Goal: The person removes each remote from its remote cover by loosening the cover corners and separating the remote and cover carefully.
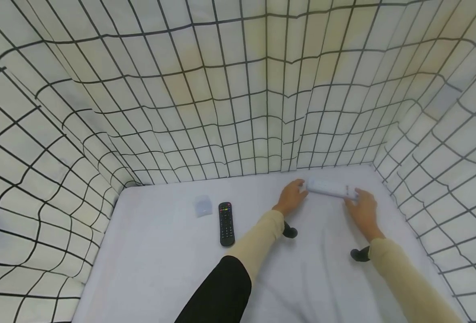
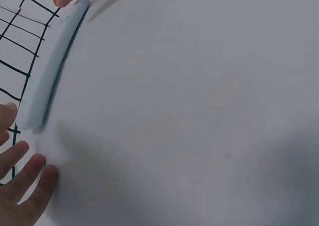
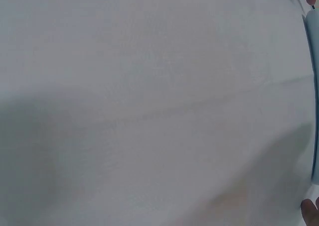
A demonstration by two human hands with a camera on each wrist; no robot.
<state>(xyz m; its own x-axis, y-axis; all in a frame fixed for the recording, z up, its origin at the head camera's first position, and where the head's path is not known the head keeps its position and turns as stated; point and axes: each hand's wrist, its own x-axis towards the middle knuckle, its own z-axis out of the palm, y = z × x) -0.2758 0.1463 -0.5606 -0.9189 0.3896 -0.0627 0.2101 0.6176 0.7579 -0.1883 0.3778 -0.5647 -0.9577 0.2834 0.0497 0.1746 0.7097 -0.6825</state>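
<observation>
A long white remote control (image 1: 328, 188) lies near the back edge of the white table, also seen as a pale bar (image 2: 55, 66) in the left wrist view. My left hand (image 1: 292, 197) is at its left end, thumb and fingers spread apart around that end. At the opposite end my right hand (image 1: 363, 213) has its thumb and fingertips right by the corner. In the right wrist view, a sliver of the white remote (image 3: 314, 96) runs along the right edge, and a fingertip (image 3: 309, 212) sits just below its end.
A black remote control (image 1: 226, 223) lies left of my left forearm. Beside it is a small translucent square (image 1: 203, 206). White walls with a dark grid (image 1: 229, 112) enclose the table (image 1: 153, 255) at the back and sides. A dark strap piece shows under each wrist.
</observation>
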